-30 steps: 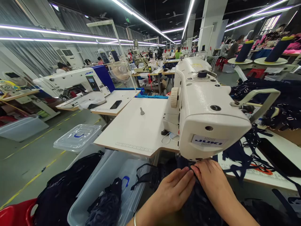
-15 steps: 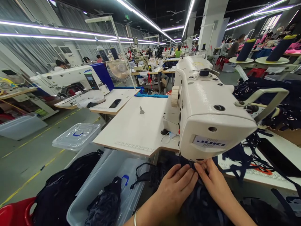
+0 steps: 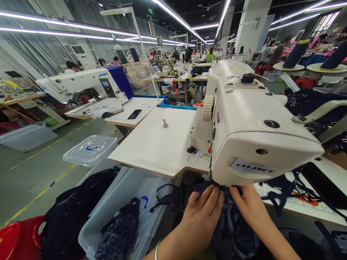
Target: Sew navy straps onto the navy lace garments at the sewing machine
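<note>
Dark navy fabric (image 3: 230, 231) with straps hangs below the head of a white JUKI sewing machine (image 3: 260, 137). My left hand (image 3: 203, 216), a bracelet at its wrist, presses on this fabric with its fingers together, just left of the machine's lower end. On the right, my right hand (image 3: 248, 204) holds the fabric close under the machine head; its fingertips are partly hidden by the machine. The needle area is hidden too.
A white table (image 3: 157, 144) bears a small grey piece (image 3: 165, 124). Left of my hands stands a clear bin (image 3: 89, 231) with navy pieces. Loose straps (image 3: 282, 189) and a dark phone-like slab (image 3: 322, 184) lie right. A red stool (image 3: 21, 234) is lower left.
The camera view has shifted, so the machine head looks larger and further right. My right hand has slid further under the machine head, and a gap has opened between my hands.
</note>
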Demonstrator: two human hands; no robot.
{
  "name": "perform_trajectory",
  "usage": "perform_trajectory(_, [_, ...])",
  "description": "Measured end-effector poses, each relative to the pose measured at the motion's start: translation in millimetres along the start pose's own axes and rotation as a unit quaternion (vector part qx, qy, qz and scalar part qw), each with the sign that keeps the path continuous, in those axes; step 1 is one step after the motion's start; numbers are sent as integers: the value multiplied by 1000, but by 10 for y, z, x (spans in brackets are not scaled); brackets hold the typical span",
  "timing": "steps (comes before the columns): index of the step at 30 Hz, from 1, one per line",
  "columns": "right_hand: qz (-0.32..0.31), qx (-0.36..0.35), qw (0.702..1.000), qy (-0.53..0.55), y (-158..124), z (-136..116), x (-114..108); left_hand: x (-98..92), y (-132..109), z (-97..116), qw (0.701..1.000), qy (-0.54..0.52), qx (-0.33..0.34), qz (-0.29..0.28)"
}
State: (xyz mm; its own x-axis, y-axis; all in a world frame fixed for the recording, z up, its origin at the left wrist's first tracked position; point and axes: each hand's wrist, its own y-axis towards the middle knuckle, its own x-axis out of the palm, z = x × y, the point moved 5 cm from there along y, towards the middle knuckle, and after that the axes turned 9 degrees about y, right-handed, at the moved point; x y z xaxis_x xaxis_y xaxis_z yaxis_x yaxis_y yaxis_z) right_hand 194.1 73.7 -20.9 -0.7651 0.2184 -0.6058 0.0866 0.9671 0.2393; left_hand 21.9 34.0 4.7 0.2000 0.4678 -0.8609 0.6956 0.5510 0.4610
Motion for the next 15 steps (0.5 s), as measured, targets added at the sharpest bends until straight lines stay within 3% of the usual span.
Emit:
perform_trajectory(11, [3,-13,1000,0,41,15,27,-1,14,18,1000,9,-3,-2])
perform_trajectory(15, [17,15,999,23,31,30,45,7,4,30,999,21,-11,27])
